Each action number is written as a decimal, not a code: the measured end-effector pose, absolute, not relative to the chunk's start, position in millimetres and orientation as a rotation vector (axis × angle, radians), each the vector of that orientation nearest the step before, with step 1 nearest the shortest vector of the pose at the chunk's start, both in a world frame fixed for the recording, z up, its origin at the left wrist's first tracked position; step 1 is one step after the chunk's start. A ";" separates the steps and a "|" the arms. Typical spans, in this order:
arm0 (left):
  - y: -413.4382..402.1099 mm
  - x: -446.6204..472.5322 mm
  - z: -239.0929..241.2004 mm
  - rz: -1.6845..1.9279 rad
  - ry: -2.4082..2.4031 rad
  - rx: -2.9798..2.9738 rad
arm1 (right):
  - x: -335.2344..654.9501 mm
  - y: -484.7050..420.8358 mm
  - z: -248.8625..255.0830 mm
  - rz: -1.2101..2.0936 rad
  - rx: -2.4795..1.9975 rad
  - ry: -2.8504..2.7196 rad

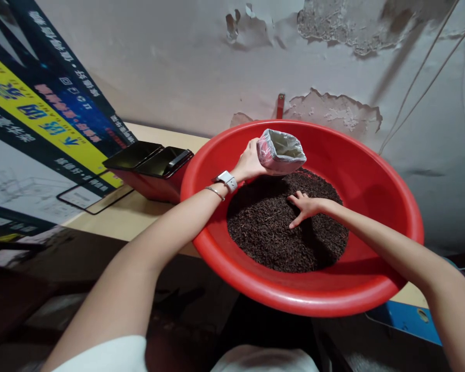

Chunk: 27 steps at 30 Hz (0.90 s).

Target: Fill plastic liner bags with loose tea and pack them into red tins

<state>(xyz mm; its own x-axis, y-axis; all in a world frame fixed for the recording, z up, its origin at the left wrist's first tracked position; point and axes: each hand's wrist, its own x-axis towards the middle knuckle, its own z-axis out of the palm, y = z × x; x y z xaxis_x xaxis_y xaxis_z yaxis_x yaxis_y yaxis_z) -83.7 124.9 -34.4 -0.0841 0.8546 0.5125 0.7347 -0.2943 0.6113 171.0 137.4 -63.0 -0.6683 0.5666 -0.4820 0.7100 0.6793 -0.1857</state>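
A wide red plastic basin (375,170) holds a heap of dark brown loose tea leaves (267,237), or something that looks like them. Over the basin's back left part, my left hand (251,160) grips a foil-lined bag (281,150) whose mouth gapes open toward the right. How full the bag is cannot be made out. My right hand (304,205) reaches in from the right with its fingers spread, and the fingertips touch the heap. A watch and a bangle sit on my left wrist.
Left of the basin stands a dark red, two-part open box (151,181) on a pale tabletop (135,222), beside a thin black wire frame (96,211). A large printed carton (42,124) leans at far left. Behind is a peeling wall (170,67) with hanging cables (422,77).
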 end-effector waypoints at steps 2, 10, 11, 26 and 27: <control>122.5 -82.2 -31.8 1.283 1.764 2.038 | 168.6 136.3 -63.5 -0.493 0.965 2.540; 117.6 -81.1 -26.4 1.124 1.759 2.044 | 162.6 128.3 -62.1 -0.450 1.006 2.546; 117.9 -81.1 -26.9 1.126 1.760 2.039 | 162.5 127.1 -62.7 -0.456 1.016 2.543; 117.5 -78.1 -24.4 1.263 1.715 2.077 | 187.9 172.0 -29.2 -0.358 0.884 2.659; 117.2 -77.8 -24.2 1.252 1.697 2.091 | 196.4 180.7 -22.2 -0.314 0.932 2.680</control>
<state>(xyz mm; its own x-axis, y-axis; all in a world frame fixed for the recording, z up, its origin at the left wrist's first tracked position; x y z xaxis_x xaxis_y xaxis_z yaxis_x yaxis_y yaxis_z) -77.8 117.2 -24.2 -0.0010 0.8710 0.4913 0.7265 -0.3370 0.5989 196.4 180.7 -22.2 -0.7503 0.5694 -0.3358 0.6316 0.7674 -0.1100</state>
